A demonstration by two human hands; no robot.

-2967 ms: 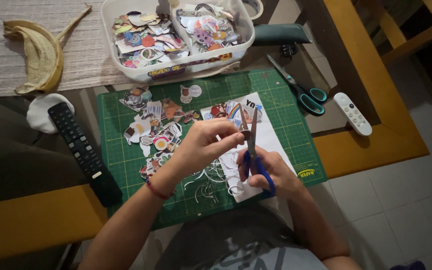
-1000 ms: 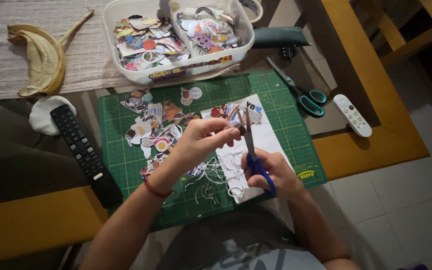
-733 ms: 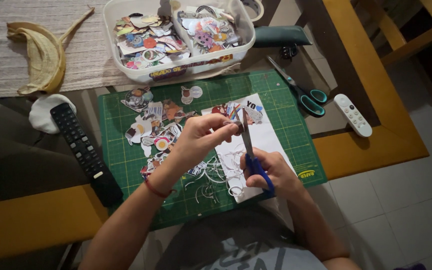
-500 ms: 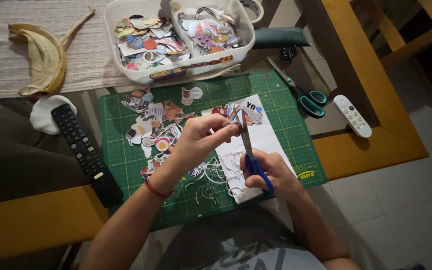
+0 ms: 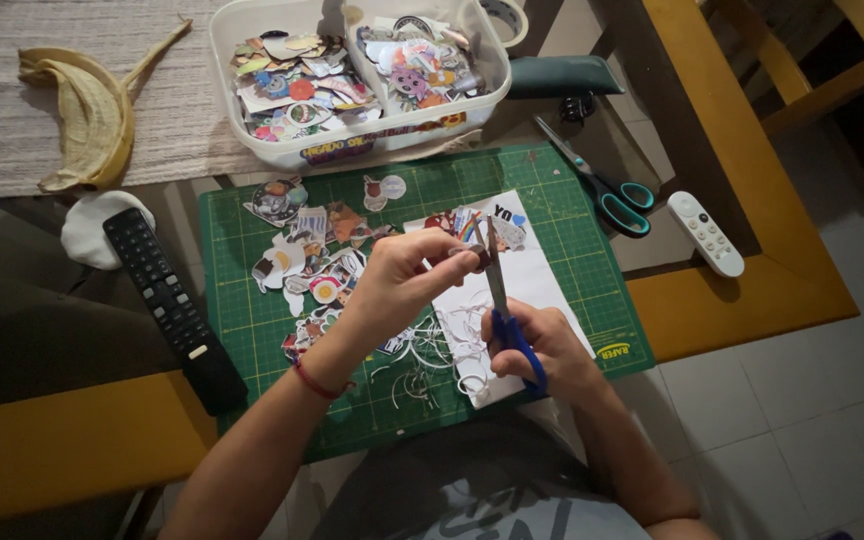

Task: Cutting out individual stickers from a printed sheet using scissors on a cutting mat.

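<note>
Snipping a small paper cutout (image 5: 479,256) with blue-handled scissors (image 5: 505,305): right hand (image 5: 544,345) wrapped through the handles, blades slightly parted and pointing up away from the wrist, tips at the cutout. Left hand (image 5: 404,280) pinches that cutout between thumb and fingertips, just left of the blades and touching them; red cord on its wrist. Both hands hover over a green cutting mat (image 5: 252,320) on the worktop. Under the right hand lies a white sheet (image 5: 542,285) with curly paper offcuts (image 5: 422,365) near its lower edge, between the two forearms. Loose cut stickers (image 5: 312,260) spread on the mat beyond and left of the left hand. Past both hands, a white two-part tub (image 5: 352,135) full of stickers. Teal-handled scissors (image 5: 607,195) lie beyond the right hand, a white remote (image 5: 705,233) further right. Black remote (image 5: 172,300) well left of the left hand, banana peel (image 5: 87,115) further off.
</note>
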